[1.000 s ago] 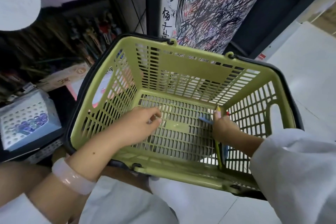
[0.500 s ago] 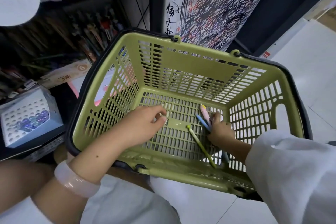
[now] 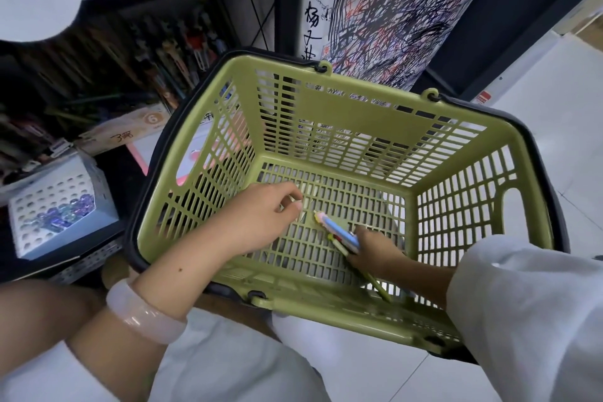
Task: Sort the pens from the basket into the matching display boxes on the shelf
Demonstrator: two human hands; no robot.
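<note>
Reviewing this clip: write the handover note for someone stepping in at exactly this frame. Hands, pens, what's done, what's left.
Right hand: grips a small bunch of pens low inside the green basket.
Left hand: on the basket floor, fingers curled; whether it pinches anything is unclear.
No other loose pens visible on the basket floor.
Done: the pens are gathered in hand.
Left: lift them out and sort them into matching display boxes on the shelf to the left.
</note>
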